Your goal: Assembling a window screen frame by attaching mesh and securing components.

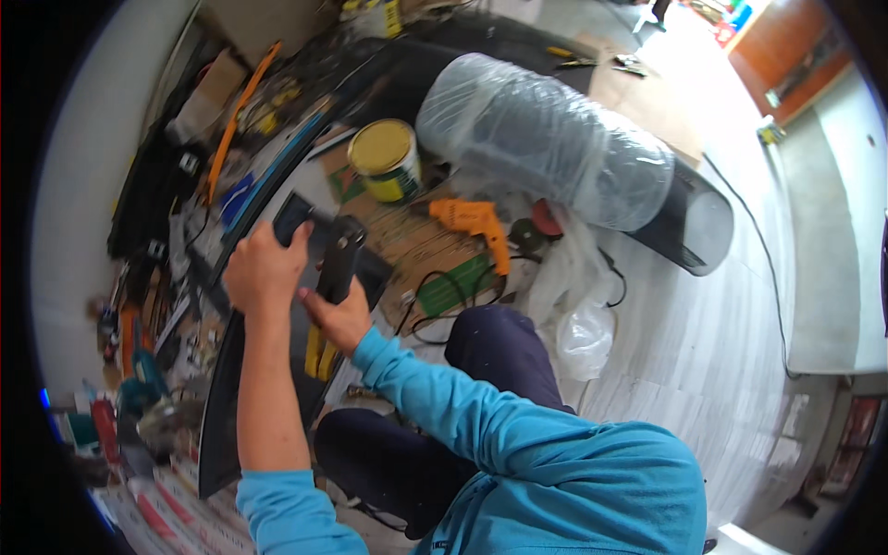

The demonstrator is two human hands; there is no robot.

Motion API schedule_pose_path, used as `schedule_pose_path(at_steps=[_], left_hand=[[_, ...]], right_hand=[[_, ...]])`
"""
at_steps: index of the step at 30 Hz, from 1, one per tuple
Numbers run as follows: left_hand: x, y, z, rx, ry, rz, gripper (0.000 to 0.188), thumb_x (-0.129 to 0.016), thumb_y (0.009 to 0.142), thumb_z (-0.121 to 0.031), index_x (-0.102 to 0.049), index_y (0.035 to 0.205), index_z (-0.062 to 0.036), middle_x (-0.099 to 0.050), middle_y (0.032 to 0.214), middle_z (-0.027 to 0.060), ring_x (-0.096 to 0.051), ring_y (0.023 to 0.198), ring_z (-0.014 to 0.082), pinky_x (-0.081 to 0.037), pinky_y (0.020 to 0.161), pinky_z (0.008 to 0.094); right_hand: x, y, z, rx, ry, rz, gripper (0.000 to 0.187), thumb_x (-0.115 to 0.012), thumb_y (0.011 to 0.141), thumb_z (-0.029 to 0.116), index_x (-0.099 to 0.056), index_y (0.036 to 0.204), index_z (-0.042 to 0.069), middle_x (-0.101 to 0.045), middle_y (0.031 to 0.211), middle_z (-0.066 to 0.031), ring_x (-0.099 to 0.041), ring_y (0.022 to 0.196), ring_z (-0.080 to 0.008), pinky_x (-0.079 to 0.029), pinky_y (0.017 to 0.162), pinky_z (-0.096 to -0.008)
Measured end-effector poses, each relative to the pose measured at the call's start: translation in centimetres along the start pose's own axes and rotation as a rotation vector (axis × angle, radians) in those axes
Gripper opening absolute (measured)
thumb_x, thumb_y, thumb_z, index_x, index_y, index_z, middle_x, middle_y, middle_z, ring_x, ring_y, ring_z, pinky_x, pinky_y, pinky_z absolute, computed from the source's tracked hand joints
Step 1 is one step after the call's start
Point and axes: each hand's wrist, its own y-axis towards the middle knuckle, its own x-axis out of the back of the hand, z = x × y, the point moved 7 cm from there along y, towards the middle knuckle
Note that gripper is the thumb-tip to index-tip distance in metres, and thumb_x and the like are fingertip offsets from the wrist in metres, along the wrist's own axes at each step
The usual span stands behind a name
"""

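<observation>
My right hand (pixel 340 316) is closed around a hand tool (pixel 342 254) with a black body and a yellow handle; its exact kind is unclear. A long, dark, curved panel (pixel 222 416) lies along my left side, below both hands. My left hand (pixel 265 268) is curled at the panel's upper part, gripping its edge. Its thumb rests close to a small dark flat piece (pixel 294 215). The tool's head points away from me, just right of the left thumb. My fingers hide part of the panel's edge.
An orange power drill (pixel 474 222) with a black cord lies on cardboard (pixel 421 245). Behind it stand a yellow-lidded can (pixel 384 157) and a large plastic-wrapped roll (pixel 555 139). Tools and scraps (pixel 153 370) clutter the left wall. A clear plastic bag (pixel 585 338) lies right of my knee.
</observation>
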Motion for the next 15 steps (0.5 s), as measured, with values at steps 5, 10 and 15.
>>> schedule_pose_path(at_steps=[5, 10, 15], left_hand=[[0.3, -0.4, -0.2, -0.035, -0.029, 0.022, 0.052, -0.064, 0.080, -0.056, -0.066, 0.087, -0.0037, -0.069, 0.084, 0.0204, -0.067, 0.083, 0.0398, -0.054, 0.069, 0.0495], [0.2, -0.3, -0.1, -0.014, -0.039, 0.064, 0.054, -0.064, 0.081, -0.056, -0.066, 0.091, -0.0029, -0.069, 0.086, 0.0213, -0.067, 0.085, 0.0408, -0.054, 0.073, 0.0497], [0.8, -0.4, 0.4, -0.050, -0.025, -0.018, 0.048, -0.067, 0.080, -0.052, -0.066, 0.082, -0.0037, -0.069, 0.078, 0.0199, -0.069, 0.078, 0.0381, -0.055, 0.066, 0.0478]], right_hand=[[3.0, -2.0, 4.4, -0.030, -0.480, -0.026, 0.047, -0.060, 0.094, 0.036, -0.046, 0.122, 0.002, -0.067, 0.090, -0.0172, -0.068, 0.082, -0.0310, -0.051, 0.073, -0.0416], [4.7, -0.9, 6.2, -0.165, -0.347, 0.437, 0.055, -0.061, 0.094, 0.032, -0.039, 0.133, 0.001, -0.062, 0.112, -0.0179, -0.062, 0.101, -0.0267, -0.048, 0.085, -0.0360], [3.0, -0.2, 1.5, -0.180, -0.164, 0.428, 0.051, -0.056, 0.097, 0.037, -0.039, 0.134, 0.008, -0.062, 0.113, -0.0111, -0.062, 0.100, -0.0213, -0.048, 0.083, -0.0331]])
